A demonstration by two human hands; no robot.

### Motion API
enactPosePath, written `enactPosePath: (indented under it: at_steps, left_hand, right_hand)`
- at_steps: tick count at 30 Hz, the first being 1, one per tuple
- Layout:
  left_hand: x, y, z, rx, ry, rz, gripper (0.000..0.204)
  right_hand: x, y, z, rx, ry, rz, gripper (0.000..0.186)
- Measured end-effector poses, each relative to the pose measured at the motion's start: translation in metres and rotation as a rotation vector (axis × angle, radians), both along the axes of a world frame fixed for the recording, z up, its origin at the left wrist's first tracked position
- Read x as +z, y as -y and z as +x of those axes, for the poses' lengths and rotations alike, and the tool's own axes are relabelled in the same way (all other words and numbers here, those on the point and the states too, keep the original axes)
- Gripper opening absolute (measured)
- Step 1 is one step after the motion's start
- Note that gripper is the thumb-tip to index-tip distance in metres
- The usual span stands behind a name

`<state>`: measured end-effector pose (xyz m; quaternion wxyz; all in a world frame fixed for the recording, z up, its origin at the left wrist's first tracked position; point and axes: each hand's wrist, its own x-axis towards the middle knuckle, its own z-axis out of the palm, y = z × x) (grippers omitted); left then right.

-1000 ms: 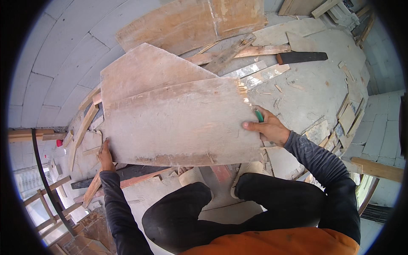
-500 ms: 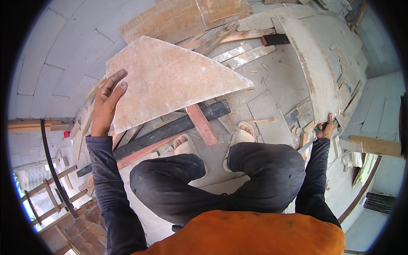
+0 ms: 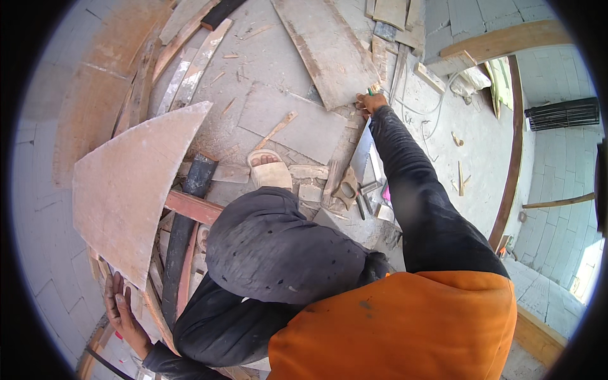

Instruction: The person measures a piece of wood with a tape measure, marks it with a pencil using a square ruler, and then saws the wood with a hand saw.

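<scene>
A pale plywood piece (image 3: 136,183) with a pointed corner lies on the left over stacked timber. Along its near edge, my left hand (image 3: 123,316) has its fingers stretched out and open; whether they touch the wood is hard to see. My right hand (image 3: 372,103) reaches ahead, closed around a thin green stick of which only a little shows. It is right at the near end of a long plywood board (image 3: 332,54). Just below that hand lies a handsaw (image 3: 362,149) with a wooden handle, beside a hammer (image 3: 367,188).
A black-coated beam (image 3: 180,253) and a reddish plank (image 3: 193,207) cross near my feet. Large boards lean on the block wall (image 3: 44,209) at left. Offcuts and a thin sheet (image 3: 294,120) lie on the floor. A cable (image 3: 434,117) curls at right, near a white bag (image 3: 472,82).
My view has swung to the right, bringing the handsaw and hammer into sight. My left hand is now at the plywood piece's near edge, no longer over its face. My right hand stays by the long board's end.
</scene>
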<state>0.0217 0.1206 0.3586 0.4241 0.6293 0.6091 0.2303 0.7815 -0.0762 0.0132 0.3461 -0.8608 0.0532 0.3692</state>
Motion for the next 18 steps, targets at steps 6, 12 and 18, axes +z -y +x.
enactPosePath:
  at_steps: [6, 12, 18]
  left_hand:
    - [-0.032, -0.018, -0.009, 0.008, 0.002, -0.024, 0.060]
    - [-0.044, -0.022, 0.005, -0.076, -0.029, -0.140, 0.060]
    - [-0.041, -0.028, -0.006, 0.011, -0.050, -0.084, 0.061]
  right_hand:
    - [0.046, 0.149, 0.018, 0.027, 0.176, -0.147, 0.030]
    - [-0.011, 0.307, -0.108, -0.042, 0.148, -0.562, 0.036]
    - [-0.015, 0.309, -0.204, 0.009, 0.255, -0.682, 0.056]
